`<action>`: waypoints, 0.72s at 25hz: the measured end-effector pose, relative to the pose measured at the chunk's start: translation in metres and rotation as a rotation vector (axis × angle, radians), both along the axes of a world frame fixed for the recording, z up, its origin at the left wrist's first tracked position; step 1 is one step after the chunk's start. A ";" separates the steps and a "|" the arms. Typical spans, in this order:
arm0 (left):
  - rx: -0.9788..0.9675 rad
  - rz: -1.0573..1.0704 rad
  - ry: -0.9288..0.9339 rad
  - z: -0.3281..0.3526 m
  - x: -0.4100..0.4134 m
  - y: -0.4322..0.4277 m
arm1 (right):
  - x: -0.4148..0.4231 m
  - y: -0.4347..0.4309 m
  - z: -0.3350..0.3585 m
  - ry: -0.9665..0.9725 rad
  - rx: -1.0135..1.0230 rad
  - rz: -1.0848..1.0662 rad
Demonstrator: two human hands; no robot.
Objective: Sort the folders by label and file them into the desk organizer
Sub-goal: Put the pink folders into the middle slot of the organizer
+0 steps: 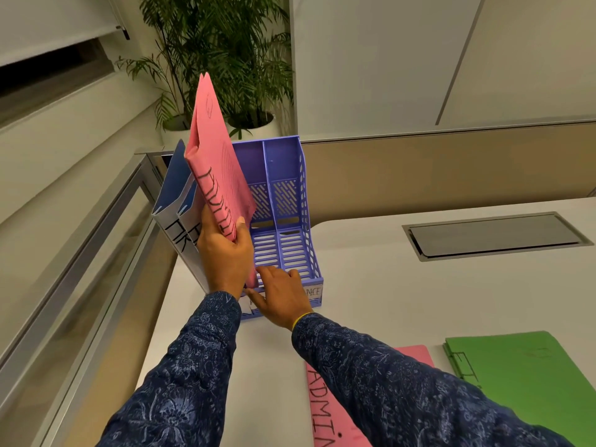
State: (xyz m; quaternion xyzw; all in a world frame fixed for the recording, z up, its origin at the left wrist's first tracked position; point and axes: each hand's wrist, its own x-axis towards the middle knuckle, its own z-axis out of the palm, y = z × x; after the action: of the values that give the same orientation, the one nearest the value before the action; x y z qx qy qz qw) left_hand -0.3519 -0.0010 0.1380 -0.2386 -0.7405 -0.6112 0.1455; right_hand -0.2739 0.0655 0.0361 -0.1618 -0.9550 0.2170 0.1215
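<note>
From the head camera, the left hand (225, 253) grips the lower edge of a pink folder (216, 169), thumb and fingers pinched on it, holding it tilted upright over the left part of the purple desk organizer (287, 221). Two blue folders (175, 201) already stand in the organizer's leftmost slot. The right hand (280, 295) rests with fingers spread on the organizer's near rim. Near right on the white desk (371, 285) lie another pink folder marked ADMIN (325, 398) and green folders (529, 379).
</note>
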 end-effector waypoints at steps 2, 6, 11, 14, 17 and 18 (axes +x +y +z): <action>0.005 0.014 0.004 0.001 0.000 -0.001 | 0.001 0.000 0.000 0.029 -0.031 -0.021; 0.020 0.021 0.010 0.001 0.002 -0.001 | 0.002 0.001 0.004 0.039 -0.073 -0.029; 0.017 -0.002 0.008 0.000 0.002 -0.004 | 0.003 0.001 0.011 0.042 -0.050 -0.032; 0.016 -0.045 0.019 0.001 0.008 -0.011 | 0.009 0.000 0.015 0.065 -0.031 -0.039; 0.021 -0.110 0.014 -0.006 0.025 -0.026 | 0.023 0.000 0.020 0.100 -0.039 -0.052; 0.020 -0.135 0.006 -0.013 0.033 -0.033 | 0.030 0.000 0.020 0.107 -0.041 -0.055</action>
State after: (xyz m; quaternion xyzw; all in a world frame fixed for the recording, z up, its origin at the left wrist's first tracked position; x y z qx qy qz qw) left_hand -0.3185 -0.0340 0.1249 -0.2884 -0.7162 -0.6262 0.1087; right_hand -0.2437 0.0652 0.0562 -0.1784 -0.9377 0.2412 0.1751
